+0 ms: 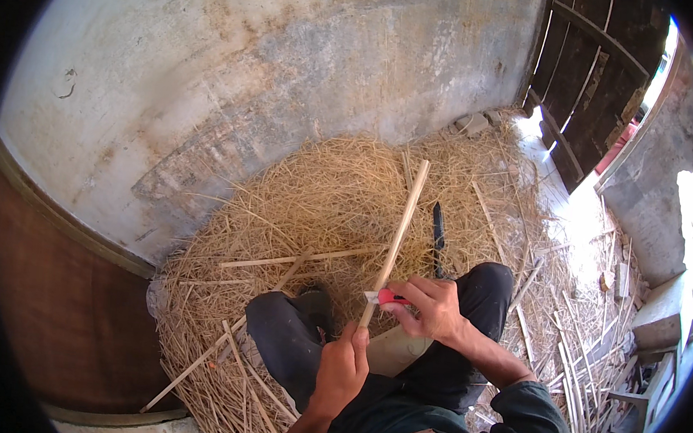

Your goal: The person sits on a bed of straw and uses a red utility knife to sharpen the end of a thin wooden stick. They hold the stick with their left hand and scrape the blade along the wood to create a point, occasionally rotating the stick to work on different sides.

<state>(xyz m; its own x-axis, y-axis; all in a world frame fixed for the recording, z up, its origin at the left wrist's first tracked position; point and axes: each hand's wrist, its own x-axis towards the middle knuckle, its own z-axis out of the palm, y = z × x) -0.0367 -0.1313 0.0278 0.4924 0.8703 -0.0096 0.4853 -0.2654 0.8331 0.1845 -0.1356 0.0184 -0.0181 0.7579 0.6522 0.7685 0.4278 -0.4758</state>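
Observation:
My left hand [343,367] is closed around the lower end of a pale bamboo strip [403,223], which slants up and away from my lap. In my right hand [436,309] is a red utility knife [392,297]. Its short blade lies against the strip a little above my left fingers. A dark, long-bladed tool [438,231] rests on the straw just beyond my right knee; its exact kind is hard to make out.
Straw and shavings [316,191] are heaped before my legs. Loose strips [301,257] lie around me. A stained wall [291,72] rises behind the heap, with a dark plank door [585,80] at far right. Low wooden furniture [643,397] stands at the right edge.

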